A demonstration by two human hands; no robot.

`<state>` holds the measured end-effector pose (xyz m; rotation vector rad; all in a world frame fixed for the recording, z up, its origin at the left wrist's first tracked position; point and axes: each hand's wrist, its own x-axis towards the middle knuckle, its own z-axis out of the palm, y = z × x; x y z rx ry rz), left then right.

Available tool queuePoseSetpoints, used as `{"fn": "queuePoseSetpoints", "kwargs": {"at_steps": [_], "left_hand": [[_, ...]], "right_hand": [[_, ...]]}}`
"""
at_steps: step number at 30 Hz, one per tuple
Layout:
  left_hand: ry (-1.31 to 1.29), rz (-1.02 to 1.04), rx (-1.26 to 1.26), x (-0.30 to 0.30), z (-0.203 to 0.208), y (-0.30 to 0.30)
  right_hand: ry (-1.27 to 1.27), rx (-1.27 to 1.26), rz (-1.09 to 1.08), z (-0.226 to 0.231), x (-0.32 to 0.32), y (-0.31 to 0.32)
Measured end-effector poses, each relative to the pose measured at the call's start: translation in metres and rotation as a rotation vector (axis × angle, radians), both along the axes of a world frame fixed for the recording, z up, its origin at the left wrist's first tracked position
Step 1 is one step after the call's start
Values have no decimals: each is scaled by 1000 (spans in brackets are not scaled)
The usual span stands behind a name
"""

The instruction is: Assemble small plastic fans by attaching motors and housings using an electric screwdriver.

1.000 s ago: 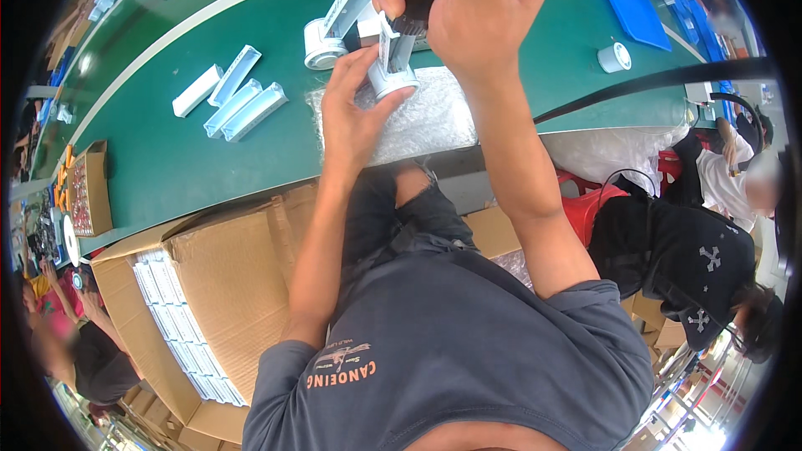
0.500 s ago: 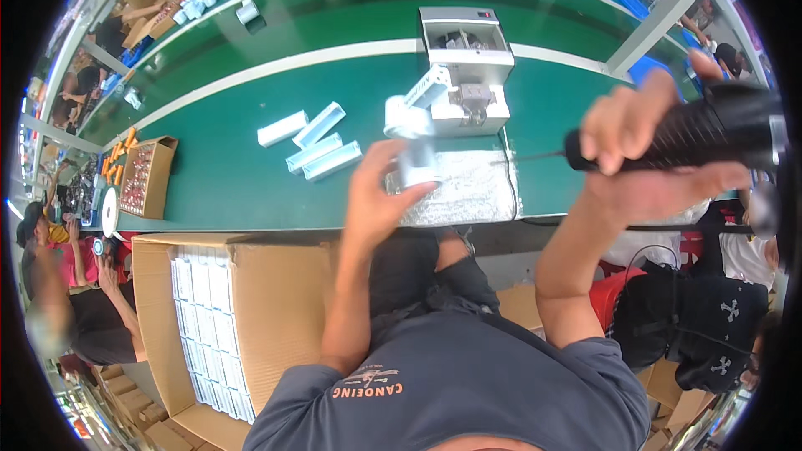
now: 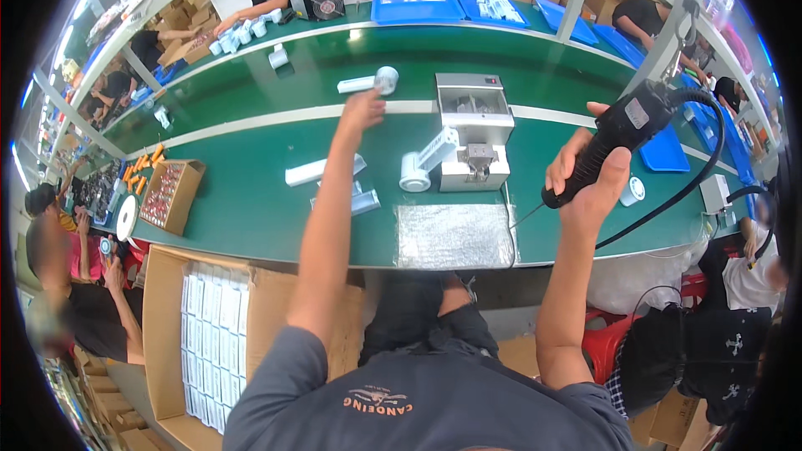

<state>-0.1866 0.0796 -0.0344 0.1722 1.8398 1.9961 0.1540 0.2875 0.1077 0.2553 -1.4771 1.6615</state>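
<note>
Nearest the person, an open cardboard box (image 3: 180,342) sits below the table edge at the left, packed with rows of flat white packets (image 3: 209,326). On the green table (image 3: 251,209) just ahead lies a silvery rectangular mat (image 3: 454,235).

The right hand (image 3: 589,179) is clenched around the black handle of a power screwdriver (image 3: 614,138), held up over the table's right part, its black cable (image 3: 668,200) looping off to the right. A small white ring (image 3: 632,191) lies just beside that hand.

Further in, a small white and grey machine (image 3: 474,129) stands on the table, with a white part (image 3: 418,167) leaning against its left side and a few long white pieces (image 3: 322,171) to the left. A small open box of red and orange bits (image 3: 170,194) stands near the left edge.

The left hand (image 3: 363,108) is stretched far forward, touching a white cylindrical part (image 3: 372,82) that lies on the far green belt; whether its fingers are closed on it cannot be told. Beyond, blue trays (image 3: 418,8) line the far side.
</note>
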Motion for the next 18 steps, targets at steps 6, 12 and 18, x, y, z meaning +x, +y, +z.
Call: {"fn": "queuePoseSetpoints", "kwargs": {"at_steps": [6, 12, 18], "left_hand": [[841, -392, -425, 157, 24, -21], [887, -211, -498, 181, 31, -20], [659, -89, -300, 215, 34, -27]], "right_hand": [[10, -54, 66, 19, -24, 5], [335, 8, 235, 41, -80, -9], [183, 55, 63, 44, -101, -19]]}}
